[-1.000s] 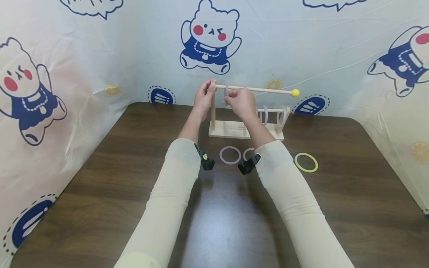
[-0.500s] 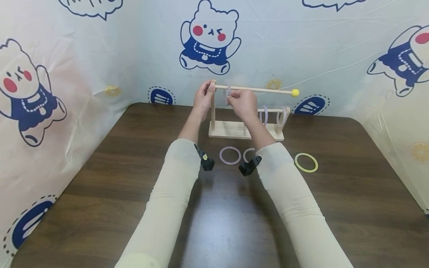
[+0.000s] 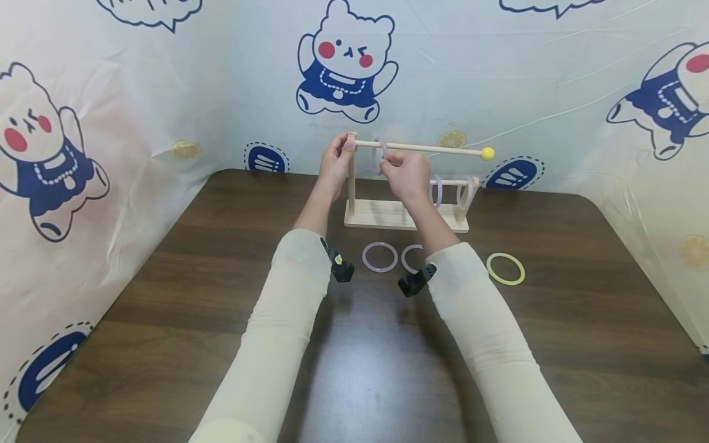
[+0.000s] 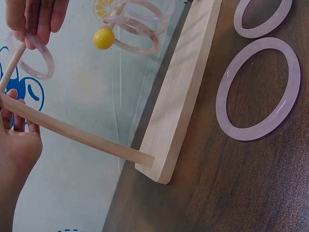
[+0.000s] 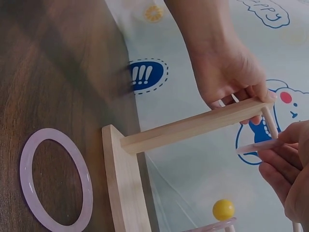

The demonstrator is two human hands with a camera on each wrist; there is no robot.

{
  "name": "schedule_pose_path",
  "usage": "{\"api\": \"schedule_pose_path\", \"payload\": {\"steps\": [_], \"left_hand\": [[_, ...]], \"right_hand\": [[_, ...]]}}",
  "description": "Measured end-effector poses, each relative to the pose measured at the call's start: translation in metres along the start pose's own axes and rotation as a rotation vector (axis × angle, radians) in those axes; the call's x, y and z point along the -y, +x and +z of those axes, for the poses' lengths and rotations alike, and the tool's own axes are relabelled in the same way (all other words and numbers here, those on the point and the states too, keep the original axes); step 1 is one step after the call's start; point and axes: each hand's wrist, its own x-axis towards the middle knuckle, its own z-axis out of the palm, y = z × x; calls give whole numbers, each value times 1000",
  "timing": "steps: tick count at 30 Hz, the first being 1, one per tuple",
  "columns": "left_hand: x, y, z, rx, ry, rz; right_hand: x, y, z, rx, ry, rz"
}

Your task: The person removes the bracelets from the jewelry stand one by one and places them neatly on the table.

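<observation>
At the back of the table stands a wooden bangle stand [image 3: 382,215] with a tall post on the left and a short one on the right. My left hand [image 3: 334,165] grips the top of the tall post [image 4: 72,133]. Thumb and fingers of my right hand [image 3: 408,175] pinch a pale lilac bangle [image 5: 251,147], which is around the upper rod [image 3: 437,148] near the post. That rod ends on the right in a yellow ball [image 3: 487,154]. On the lower rod hang more pale bangles [image 3: 439,192]; its own yellow ball [image 4: 104,38] is hidden behind my right hand in the head view.
In front of the stand, a lilac bangle [image 3: 380,244] lies flat on the dark wooden table [image 3: 221,277]. Beside it is a paler one [image 3: 404,258], partly covered by my right arm. Farther right lies a yellow-green bangle [image 3: 508,282]. A printed cloth [image 3: 249,80] hangs close behind.
My right hand has shifted slightly right along the upper rod, and the pinched bangle has moved with it. The left hand stays on the post.
</observation>
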Motion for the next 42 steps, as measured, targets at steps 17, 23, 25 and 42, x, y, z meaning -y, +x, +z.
{"api": "schedule_pose_path", "payload": {"steps": [17, 23, 25, 42], "left_hand": [[0, 1, 1, -12, 0, 2], [0, 1, 1, -14, -2, -8], [0, 0, 1, -16, 1, -10], [-1, 0, 1, -8, -17, -6]], "right_hand": [[-4, -6, -8, -80, 113, -10], [-6, -7, -11, -91, 106, -14], [-6, -8, -12, -93, 106, -13], [-14, -10, -17, -162, 122, -26]]}}
